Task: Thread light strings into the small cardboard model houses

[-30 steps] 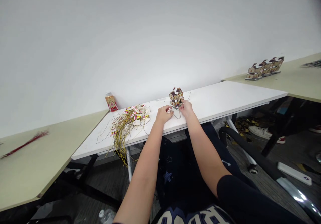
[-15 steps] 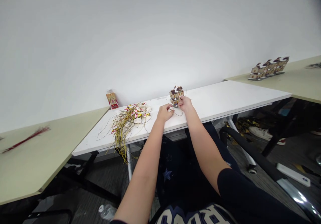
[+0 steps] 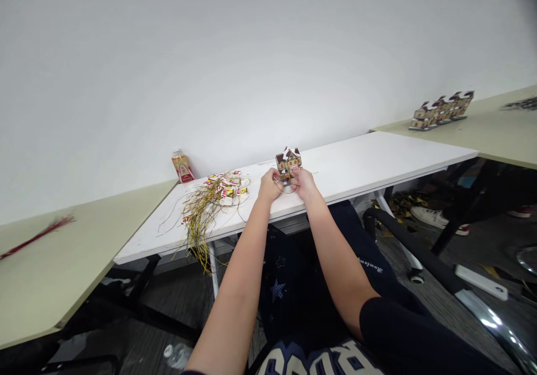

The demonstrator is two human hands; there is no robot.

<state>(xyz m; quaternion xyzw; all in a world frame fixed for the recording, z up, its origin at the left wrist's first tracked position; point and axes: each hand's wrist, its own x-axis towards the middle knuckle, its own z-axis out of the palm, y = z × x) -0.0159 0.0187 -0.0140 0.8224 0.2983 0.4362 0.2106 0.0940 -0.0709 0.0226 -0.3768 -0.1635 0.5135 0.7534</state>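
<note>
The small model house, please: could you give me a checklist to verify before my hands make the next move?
1. Model house upright: ok.
2. Left hand at the house's left side: ok.
3. Right hand at the house's front, toward the right: ok.
4. Thin wire by the hands firmly gripped: cannot tell, too small.
5. Wire bundle apart from both hands: ok, it lies left of them.
6. Bundle wholly on the white table: not ok, yellow ends hang over the front edge.

Miniature house [image 3: 289, 161] looks matt; white tabletop [image 3: 369, 159], smooth; chair frame [image 3: 484, 318], glossy metal; dark sleeve [image 3: 394, 324], matt cloth.
</note>
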